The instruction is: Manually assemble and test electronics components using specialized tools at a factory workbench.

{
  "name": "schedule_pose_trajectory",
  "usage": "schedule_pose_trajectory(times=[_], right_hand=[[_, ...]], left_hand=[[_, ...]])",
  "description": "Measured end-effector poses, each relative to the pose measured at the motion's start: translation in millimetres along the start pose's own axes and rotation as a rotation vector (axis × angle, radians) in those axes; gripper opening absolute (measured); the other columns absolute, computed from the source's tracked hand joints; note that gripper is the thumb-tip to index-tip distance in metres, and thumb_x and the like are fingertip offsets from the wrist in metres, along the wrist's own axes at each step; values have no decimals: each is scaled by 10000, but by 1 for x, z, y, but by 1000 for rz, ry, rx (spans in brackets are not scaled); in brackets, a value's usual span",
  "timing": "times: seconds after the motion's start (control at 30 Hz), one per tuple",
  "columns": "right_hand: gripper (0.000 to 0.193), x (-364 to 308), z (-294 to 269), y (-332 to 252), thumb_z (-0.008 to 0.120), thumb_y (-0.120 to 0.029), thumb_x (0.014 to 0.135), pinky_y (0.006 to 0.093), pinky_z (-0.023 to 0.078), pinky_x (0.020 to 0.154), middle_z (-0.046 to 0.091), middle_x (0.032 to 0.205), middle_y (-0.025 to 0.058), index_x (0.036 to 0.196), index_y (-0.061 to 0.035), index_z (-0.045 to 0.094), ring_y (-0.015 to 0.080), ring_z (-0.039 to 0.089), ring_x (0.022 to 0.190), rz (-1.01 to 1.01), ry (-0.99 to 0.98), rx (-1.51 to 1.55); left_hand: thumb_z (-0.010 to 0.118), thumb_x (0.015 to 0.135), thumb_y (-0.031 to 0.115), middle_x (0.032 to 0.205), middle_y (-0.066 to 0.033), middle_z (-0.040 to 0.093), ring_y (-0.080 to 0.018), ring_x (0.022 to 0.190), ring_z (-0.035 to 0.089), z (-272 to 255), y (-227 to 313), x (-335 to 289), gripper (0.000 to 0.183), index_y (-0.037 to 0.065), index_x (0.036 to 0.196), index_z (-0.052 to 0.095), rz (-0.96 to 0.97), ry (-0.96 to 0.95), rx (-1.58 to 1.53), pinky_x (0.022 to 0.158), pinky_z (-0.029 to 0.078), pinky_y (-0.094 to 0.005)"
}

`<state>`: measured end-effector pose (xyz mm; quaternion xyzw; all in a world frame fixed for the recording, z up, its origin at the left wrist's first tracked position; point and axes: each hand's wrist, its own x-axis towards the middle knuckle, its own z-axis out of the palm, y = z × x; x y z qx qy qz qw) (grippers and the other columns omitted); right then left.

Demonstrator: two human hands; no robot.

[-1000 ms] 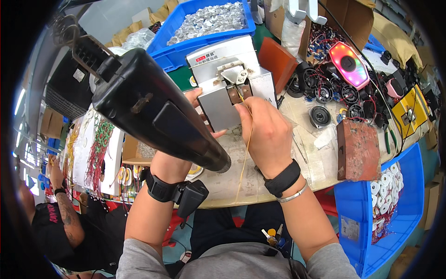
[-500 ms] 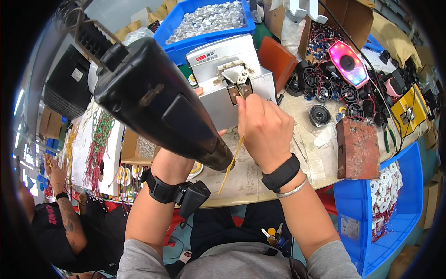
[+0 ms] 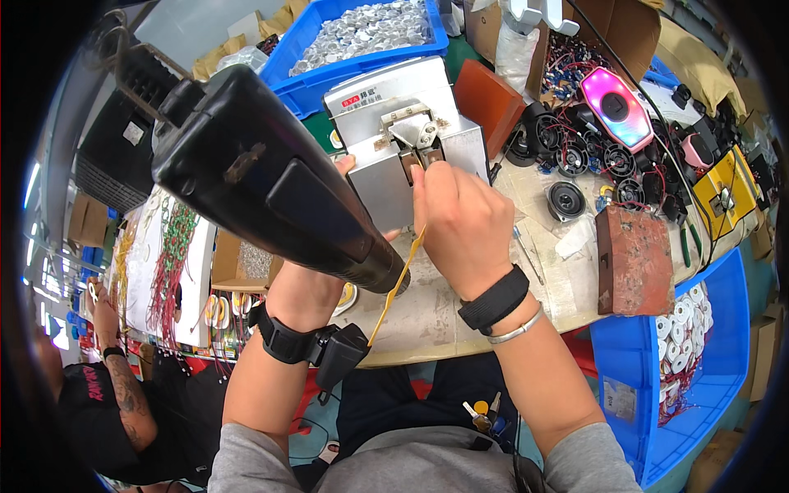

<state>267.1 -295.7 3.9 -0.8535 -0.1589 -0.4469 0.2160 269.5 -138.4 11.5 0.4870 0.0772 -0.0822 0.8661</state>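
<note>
A silvery-white metal machine (image 3: 382,197), seemingly an automatic screw feeder, stands on the bench before me. My right hand (image 3: 463,220) is closed in a pinch at its front slot. A thin yellow strip (image 3: 392,297) trails from under that hand toward my left wrist; its exact kind is unclear. My left hand (image 3: 306,289) is mostly hidden behind a hanging black electric screwdriver (image 3: 308,193). One left fingertip touches the machine's left edge, and another digit shows below its front; the grip itself is covered.
Blue tubs hold silver round parts (image 3: 370,34) behind and white discs (image 3: 680,341) at right. Small speakers (image 3: 567,200), a lit pink-and-blue device (image 3: 615,107) and a rusty block (image 3: 633,263) crowd the right side. Another person's arm (image 3: 130,398) is at far left.
My right hand has shifted slightly left at the slot. The yellow strip's loose end has swung left toward my left wrist. The screwdriver has drifted a little left.
</note>
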Motion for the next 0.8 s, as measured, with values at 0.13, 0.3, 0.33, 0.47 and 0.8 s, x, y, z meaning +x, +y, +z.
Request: schedule_pose_trajectory(times=[0.13,0.3,0.33,0.47,0.8], right_hand=[[187,2,-1,1,568,-144,792,283,443,458,483,555,36,663,-88,445,185,543,511,20,-17,2],[194,8,-5,-2,553,-159,815,314,445,456,526,570,70,667,-80,455,221,570,533,28,-81,40],[194,6,-6,-1,553,-159,815,314,445,456,526,570,70,667,-80,455,221,570,533,7,-76,35],[210,-11,-14,-5,512,-173,850,361,440,473,529,572,99,679,-63,460,280,556,525,112,-184,69],[192,-32,-36,-2,536,-216,842,425,449,493,591,630,144,744,-56,494,331,584,568,195,-532,-168]], left_hand=[[585,799,360,1090,-175,503,-281,939,582,5,-2,-2,469,75,1143,443,-2,35,23,772,515,-397],[552,842,312,1141,-108,464,-252,980,549,7,-6,-15,445,73,1187,404,157,-165,90,742,524,-366],[542,850,310,1157,-99,455,-247,988,546,8,-3,-18,447,74,1201,396,201,-234,180,737,525,-350],[567,834,317,1014,-119,564,-204,872,596,21,-8,-28,403,109,1166,472,260,-197,153,704,529,-310],[664,747,176,1049,-146,516,-168,849,568,1,-49,-6,771,-61,1302,184,172,-34,-240,663,479,-258]])
